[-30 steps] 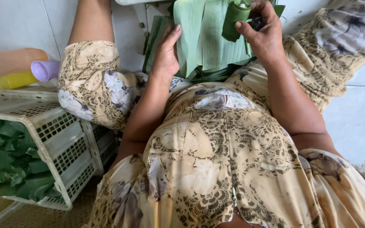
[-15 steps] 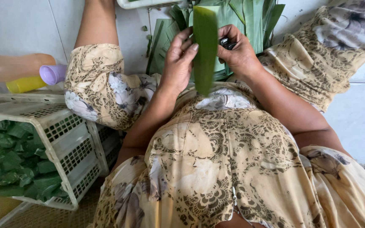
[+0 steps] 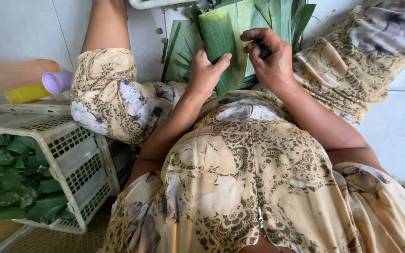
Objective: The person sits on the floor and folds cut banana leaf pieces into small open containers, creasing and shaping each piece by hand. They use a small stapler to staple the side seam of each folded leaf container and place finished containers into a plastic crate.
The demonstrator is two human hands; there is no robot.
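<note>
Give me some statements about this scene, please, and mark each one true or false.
1. The left hand presses on a green leaf strip. True.
2. The right hand is empty. False: it holds a small dark object, too hidden to identify.
3. The white plastic crate holds folded green leaf pieces. True.
4. The crate stands on the person's right side. False: it is on their left.
5. A purple cup lies near a yellow bottle. True.
</note>
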